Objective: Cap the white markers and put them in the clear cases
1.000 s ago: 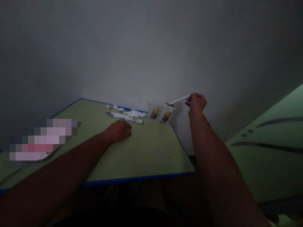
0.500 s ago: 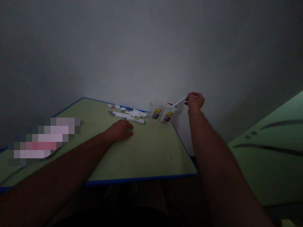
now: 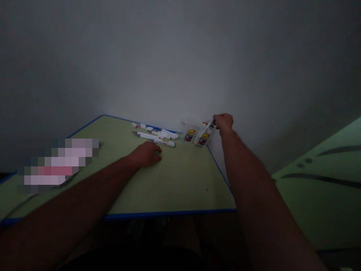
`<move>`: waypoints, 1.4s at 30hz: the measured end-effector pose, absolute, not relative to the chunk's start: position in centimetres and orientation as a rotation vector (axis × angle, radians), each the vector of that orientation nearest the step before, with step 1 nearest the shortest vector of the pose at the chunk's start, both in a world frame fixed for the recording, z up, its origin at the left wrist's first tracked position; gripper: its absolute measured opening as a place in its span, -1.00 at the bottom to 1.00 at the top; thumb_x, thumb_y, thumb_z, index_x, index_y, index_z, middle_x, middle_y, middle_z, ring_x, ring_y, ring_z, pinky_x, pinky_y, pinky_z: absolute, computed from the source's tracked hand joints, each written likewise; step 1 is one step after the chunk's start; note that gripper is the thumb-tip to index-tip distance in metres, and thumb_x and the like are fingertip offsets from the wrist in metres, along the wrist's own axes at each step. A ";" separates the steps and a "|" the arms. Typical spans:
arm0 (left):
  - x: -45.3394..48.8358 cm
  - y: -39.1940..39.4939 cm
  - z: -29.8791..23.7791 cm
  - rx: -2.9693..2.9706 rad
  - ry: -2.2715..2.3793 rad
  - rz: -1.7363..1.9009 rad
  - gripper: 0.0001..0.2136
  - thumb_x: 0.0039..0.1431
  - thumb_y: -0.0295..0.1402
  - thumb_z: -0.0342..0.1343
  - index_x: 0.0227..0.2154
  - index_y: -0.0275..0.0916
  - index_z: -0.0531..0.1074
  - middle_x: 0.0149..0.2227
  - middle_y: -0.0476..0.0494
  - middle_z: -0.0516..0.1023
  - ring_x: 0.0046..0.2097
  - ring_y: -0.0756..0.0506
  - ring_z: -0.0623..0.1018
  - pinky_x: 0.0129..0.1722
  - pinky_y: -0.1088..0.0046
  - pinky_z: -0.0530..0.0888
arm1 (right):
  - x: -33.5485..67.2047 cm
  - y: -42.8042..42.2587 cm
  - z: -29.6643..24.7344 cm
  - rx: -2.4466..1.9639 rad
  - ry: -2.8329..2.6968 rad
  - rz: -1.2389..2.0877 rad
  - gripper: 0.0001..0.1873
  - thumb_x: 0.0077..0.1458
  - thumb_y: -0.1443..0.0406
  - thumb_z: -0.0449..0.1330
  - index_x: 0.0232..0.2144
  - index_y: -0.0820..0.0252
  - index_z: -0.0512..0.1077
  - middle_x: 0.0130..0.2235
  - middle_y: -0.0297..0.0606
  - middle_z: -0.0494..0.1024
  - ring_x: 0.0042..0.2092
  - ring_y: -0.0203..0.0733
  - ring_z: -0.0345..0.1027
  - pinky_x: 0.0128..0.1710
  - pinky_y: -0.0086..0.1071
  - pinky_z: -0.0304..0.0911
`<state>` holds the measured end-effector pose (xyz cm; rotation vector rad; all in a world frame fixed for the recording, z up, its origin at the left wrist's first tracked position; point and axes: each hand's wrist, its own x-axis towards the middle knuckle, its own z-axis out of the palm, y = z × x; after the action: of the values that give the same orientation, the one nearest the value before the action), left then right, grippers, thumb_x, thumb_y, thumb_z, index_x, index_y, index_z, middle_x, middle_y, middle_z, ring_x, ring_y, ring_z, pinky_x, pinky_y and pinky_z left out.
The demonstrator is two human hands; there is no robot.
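Note:
My right hand (image 3: 223,122) is closed on a white marker (image 3: 208,128), whose lower end sits in the clear marker case (image 3: 201,135) at the table's far right corner. Beside that case stands a second clear case (image 3: 190,133) with a yellow label. Several white markers (image 3: 159,136) with coloured caps lie loose along the far edge. Just in front of them my left hand (image 3: 147,154) rests palm down on the green table (image 3: 175,180), fingers loosely curled, holding nothing that I can see.
The table has a blue rim and stands against a grey wall. A blurred pinkish patch (image 3: 58,165) covers something at the table's left side. Another green surface (image 3: 318,188) with dark curved lines lies to the right, across a gap.
My right hand has moved left and down, bringing the marker from mid-air into the marker case. My left hand has stayed put.

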<state>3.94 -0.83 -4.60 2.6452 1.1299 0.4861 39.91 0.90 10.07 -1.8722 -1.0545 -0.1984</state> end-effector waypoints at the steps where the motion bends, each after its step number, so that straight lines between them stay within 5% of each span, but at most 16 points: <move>1: 4.0 -0.9 -4.5 2.632 1.134 0.494 -0.58 0.11 -0.12 0.10 -0.04 -0.16 0.61 0.09 -0.27 0.60 0.14 -0.29 0.52 0.19 0.17 0.38 | 39.8 0.9 9.9 -1.889 -1.031 -0.190 -0.85 -0.07 0.32 0.23 -0.38 0.27 0.51 -0.47 -0.22 0.55 -0.41 -0.20 0.46 -0.36 -0.34 0.41; 13: 3.9 -1.2 -4.2 2.643 1.106 0.492 -0.57 0.11 -0.14 0.09 -0.04 -0.22 0.61 0.07 -0.36 0.59 0.13 -0.33 0.52 0.17 0.11 0.39 | 38.9 1.0 7.5 -2.021 -1.173 -0.164 -0.83 -0.15 0.26 0.39 -0.48 0.24 0.53 -0.40 -0.16 0.58 -0.26 -0.10 0.51 -0.24 -0.29 0.39; 25: 3.9 -1.1 -4.3 2.642 1.090 0.518 -0.58 0.10 -0.14 0.09 -0.06 -0.20 0.62 0.06 -0.35 0.61 0.13 -0.34 0.51 0.18 0.10 0.37 | 38.3 0.6 8.1 -2.131 -1.343 -0.271 -0.94 -0.07 0.35 0.32 -0.50 0.26 0.54 -0.33 -0.03 0.62 -0.13 0.05 0.56 -0.10 -0.20 0.41; 42: 3.9 -1.0 -4.4 2.675 1.098 0.484 -0.55 0.13 -0.13 0.08 0.00 -0.25 0.60 0.07 -0.34 0.59 0.13 -0.30 0.52 0.20 0.18 0.36 | 36.5 -1.0 7.9 -1.933 -1.127 -0.344 -0.94 0.01 0.34 0.23 -0.44 0.21 0.52 -0.30 -0.11 0.61 -0.23 -0.10 0.47 -0.12 -0.26 0.36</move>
<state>3.90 -0.99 -4.35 2.6753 1.0979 0.4838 36.50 -0.99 7.90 -1.9332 -1.1269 -0.3440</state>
